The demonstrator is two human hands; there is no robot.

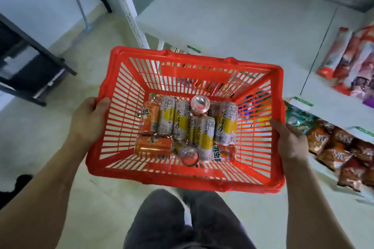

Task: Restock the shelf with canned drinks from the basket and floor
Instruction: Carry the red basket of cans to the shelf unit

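Hands grip the basket from either side: the left hand [92,119] curls over the left rim with the thumb lying on top, and the right hand [291,137] wraps the right rim, fingers hidden beneath the edge. Holding both short sides likely keeps the basket [194,183] level, so the load does not slide. Inside the basket, the cans [188,129] lie jumbled on the bottom, most on their sides, two showing their round ends upward; white-and-yellow ones sit among orange ones. Beyond the basket's far rim stands the shelf [232,16], its top board bare near the basket. Right of the basket, snack packets [340,153] fill lower shelf levels. Any cans on the floor are not visible. Packets behind the basket's far wall are too broken up by the slats to identify.
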